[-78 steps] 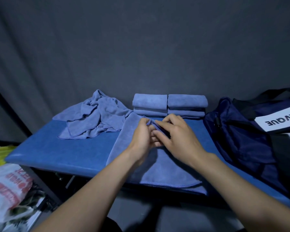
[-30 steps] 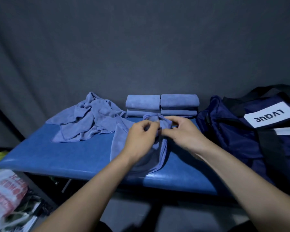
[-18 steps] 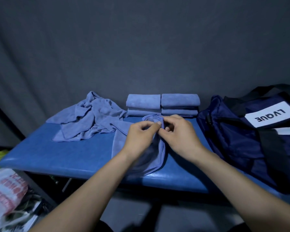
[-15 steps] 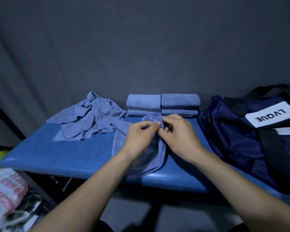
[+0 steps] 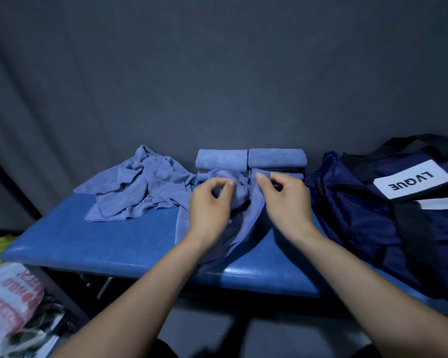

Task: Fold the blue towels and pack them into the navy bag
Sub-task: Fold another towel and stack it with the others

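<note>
Hands parted since earlier: left hand [image 5: 209, 206], right hand [image 5: 286, 202] pinch towel [image 5: 239, 200]; bag [image 5: 367, 215] label "LVQUE".

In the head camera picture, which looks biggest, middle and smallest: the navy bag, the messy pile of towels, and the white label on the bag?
1. navy bag, biggest, though it sits nearer the camera and is cut off at the edge.
2. messy towel pile, middle.
3. white label, smallest.
</note>
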